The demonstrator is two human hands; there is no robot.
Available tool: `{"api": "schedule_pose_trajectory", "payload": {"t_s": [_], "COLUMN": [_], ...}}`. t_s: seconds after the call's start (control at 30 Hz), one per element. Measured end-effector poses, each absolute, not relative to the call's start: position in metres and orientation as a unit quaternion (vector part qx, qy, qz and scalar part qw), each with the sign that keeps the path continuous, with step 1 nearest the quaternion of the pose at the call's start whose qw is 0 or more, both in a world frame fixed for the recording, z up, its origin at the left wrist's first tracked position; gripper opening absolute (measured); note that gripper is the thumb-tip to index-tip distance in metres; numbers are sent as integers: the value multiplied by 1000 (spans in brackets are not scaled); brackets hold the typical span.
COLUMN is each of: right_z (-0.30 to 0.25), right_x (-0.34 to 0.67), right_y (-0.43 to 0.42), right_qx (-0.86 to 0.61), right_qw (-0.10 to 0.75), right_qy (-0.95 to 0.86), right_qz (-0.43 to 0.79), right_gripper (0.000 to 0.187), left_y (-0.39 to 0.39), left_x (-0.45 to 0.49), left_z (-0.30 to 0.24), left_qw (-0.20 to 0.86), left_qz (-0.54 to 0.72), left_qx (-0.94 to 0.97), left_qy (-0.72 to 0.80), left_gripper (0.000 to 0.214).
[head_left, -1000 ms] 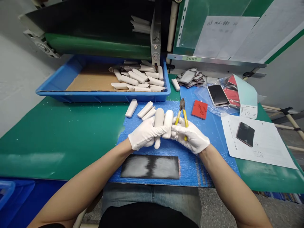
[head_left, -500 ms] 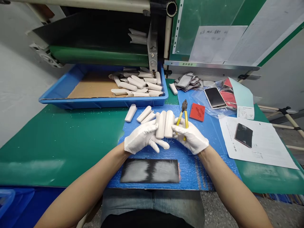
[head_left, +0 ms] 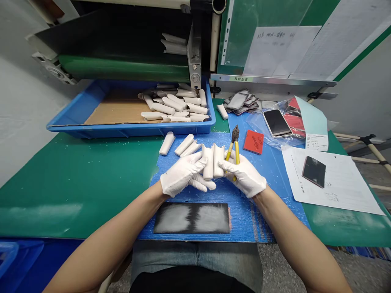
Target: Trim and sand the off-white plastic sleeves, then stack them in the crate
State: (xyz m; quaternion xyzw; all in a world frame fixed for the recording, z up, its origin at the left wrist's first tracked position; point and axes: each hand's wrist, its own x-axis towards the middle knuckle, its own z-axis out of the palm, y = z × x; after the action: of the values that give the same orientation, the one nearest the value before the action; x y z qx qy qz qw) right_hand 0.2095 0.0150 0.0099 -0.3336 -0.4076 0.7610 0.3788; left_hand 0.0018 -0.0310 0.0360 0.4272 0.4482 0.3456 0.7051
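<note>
Black and grey, one strip [head_left: 191, 218] lies on the near part of the blue mat [head_left: 244, 224], which covers part of the green counter [head_left: 91, 183]. Beyond it, the gloved left hand [head_left: 184, 174] pinches one white shell [head_left: 208, 166] by thumb and finger, its lower fingers spread. The gloved right hand [head_left: 246, 175], mostly closed, holds a second shell [head_left: 219, 162] and one pair of pliers [head_left: 237, 151]. Both shells are side by side above the mat. To the right, one sheet [head_left: 342, 179] bears one dark pad [head_left: 314, 171]. Past the hands are three loose shells [head_left: 184, 145] and one red block [head_left: 253, 142]. Farther back come one phone [head_left: 277, 123], a single shell [head_left: 222, 111] and a pile of grey pads [head_left: 241, 101], too overlapped to count. One blue tray [head_left: 137, 131] contains well over a dozen shells; above it, two more [head_left: 175, 49] lie on one belt [head_left: 122, 68].
</note>
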Motion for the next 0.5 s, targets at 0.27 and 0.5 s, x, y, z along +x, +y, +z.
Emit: {"api": "schedule_pose_trajectory", "payload": {"t_s": [0.27,0.5], "right_z": [18,30], "right_x": [211,209], "right_y": [9,-4], "right_qx": [-309,-288], "right_qw": [397,457], "right_qy": [-503,-606], "right_qz": [703,584], "right_gripper": [55,36], "left_y": [-32,-33], "left_x": [8,6], "left_z": [28,23], "left_qw": [596,473], "left_qz": [424,489], "left_qx": [511,610], "left_qy": [451,406], "left_gripper": [73,39]}}
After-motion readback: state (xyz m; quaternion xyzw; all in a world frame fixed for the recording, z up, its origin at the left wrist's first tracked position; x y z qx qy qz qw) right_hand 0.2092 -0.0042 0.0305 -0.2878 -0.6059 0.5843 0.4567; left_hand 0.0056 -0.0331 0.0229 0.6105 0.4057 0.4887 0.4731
